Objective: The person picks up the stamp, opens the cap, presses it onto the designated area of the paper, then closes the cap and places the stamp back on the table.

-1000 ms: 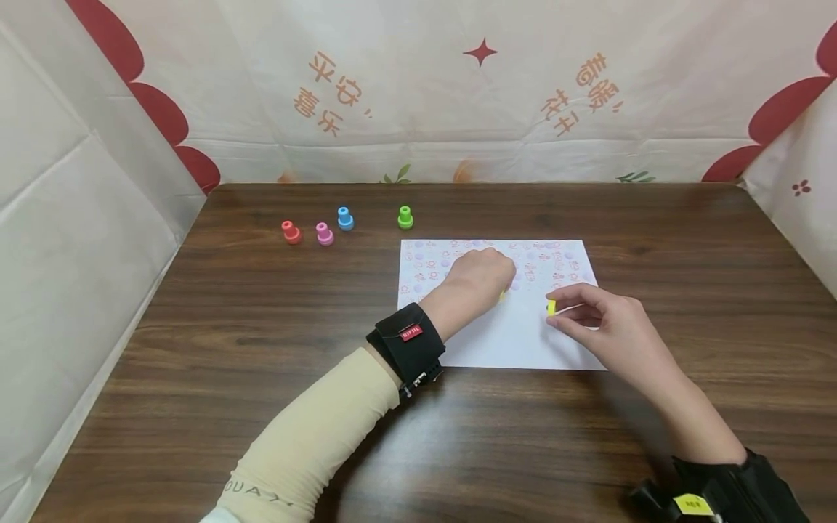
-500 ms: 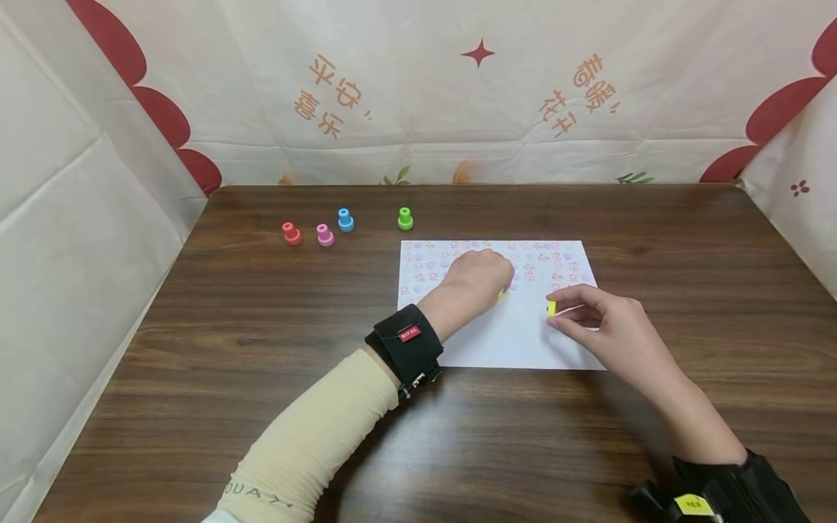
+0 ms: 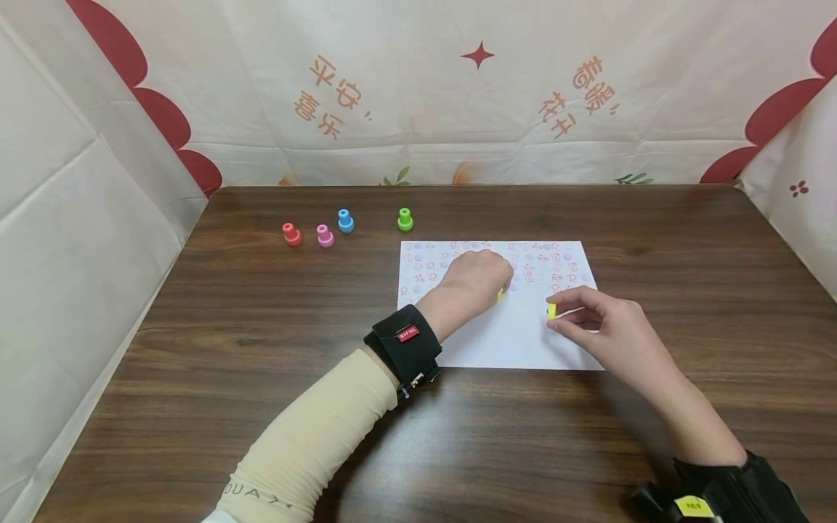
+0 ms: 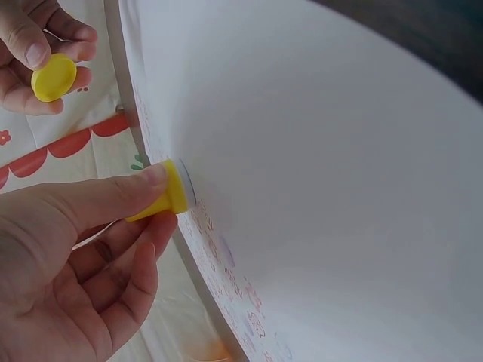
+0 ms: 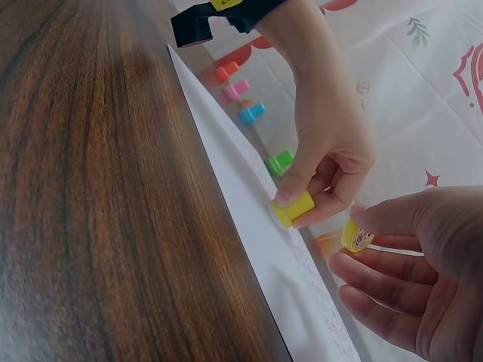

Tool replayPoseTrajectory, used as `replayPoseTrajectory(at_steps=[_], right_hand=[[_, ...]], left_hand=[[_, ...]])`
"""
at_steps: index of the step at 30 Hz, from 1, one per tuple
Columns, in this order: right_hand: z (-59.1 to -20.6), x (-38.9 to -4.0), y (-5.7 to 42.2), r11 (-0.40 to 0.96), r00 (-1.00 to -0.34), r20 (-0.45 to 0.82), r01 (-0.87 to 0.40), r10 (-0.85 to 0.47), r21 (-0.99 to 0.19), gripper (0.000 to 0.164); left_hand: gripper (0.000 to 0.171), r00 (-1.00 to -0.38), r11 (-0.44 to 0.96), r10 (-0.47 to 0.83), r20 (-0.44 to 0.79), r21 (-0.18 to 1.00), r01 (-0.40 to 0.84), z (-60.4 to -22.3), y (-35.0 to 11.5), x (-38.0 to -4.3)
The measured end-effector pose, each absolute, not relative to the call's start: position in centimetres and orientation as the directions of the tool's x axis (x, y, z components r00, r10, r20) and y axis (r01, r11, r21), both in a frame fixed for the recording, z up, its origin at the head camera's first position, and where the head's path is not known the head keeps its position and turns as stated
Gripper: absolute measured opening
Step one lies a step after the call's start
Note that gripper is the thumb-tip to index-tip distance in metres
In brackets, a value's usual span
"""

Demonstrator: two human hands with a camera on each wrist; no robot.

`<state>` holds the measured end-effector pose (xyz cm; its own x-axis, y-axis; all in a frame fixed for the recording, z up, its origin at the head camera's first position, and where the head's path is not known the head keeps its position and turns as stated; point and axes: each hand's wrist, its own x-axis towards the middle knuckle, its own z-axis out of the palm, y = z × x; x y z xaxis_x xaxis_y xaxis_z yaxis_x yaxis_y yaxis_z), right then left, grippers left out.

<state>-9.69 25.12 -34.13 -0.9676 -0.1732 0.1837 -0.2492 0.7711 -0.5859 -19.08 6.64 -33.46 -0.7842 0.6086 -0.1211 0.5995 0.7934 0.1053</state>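
Observation:
My left hand (image 3: 472, 282) pinches a small yellow stamp (image 4: 175, 190) between thumb and fingers. Its pale stamping end is down at the white sheet of paper (image 3: 516, 345), as the left wrist view shows. In the head view the back of the hand hides most of the stamp. To the right, my right hand (image 3: 611, 328) holds the round yellow stamp cap (image 5: 357, 236) by its edge, with thumb and fingertips, above the paper's right part. Red and purple stamped prints (image 3: 544, 256) run in rows along the far part of the sheet.
Beyond the paper's far left corner stand several capped stamps on the brown wooden table (image 3: 229, 319): a red stamp (image 3: 291, 234), a pink stamp (image 3: 325, 235), a blue stamp (image 3: 346, 220) and a green stamp (image 3: 405, 219). A printed cloth (image 3: 418, 94) hangs behind the table's far edge.

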Motion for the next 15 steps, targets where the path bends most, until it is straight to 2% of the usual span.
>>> replayPoseTrajectory(at_steps=[15], right_hand=[[-34.32, -9.67, 25.15, 0.767, -0.968, 0.18, -0.248, -0.175, -0.592, 0.027]], left_hand=[[0.016, -0.782, 0.791, 0.611, -0.125, 0.114, 0.601, -33.45, 6.57, -19.16]])
